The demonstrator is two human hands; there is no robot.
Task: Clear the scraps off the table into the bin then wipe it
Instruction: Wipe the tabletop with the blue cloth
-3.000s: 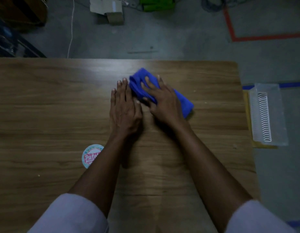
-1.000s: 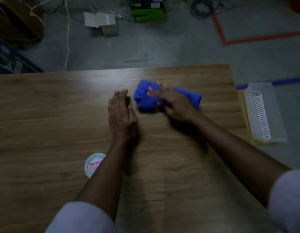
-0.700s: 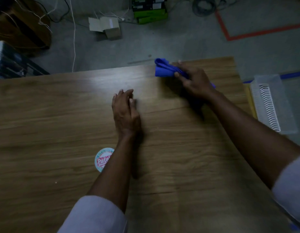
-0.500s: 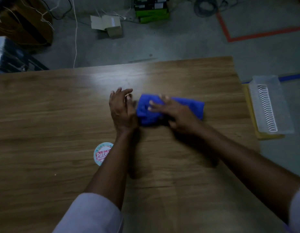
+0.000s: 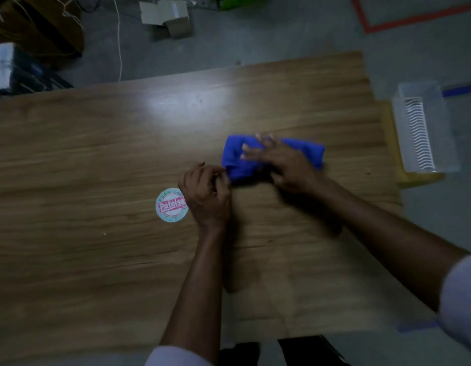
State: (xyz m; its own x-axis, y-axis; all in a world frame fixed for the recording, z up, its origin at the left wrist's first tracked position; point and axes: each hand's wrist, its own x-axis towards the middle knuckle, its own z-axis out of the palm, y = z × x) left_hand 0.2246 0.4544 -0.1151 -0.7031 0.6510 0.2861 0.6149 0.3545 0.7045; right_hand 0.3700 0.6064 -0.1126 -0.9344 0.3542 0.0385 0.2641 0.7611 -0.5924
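Table (image 5: 97,260) wiping is, we judge, the step in hand. From the left, a pale speck (image 5: 104,234) lies on the wood, then a round sticker (image 5: 172,204). Next comes our left hand (image 5: 206,196), fingers curled, just beside the blue cloth (image 5: 234,157) (whether it holds anything we cannot tell). The cloth lies bunched right of centre under our right hand (image 5: 284,165), whose fingers spread flat and press it down. The clear bin (image 5: 444,128) stands on the floor off the right edge. Next we probably need a firm, even sweep leftward toward the speck.
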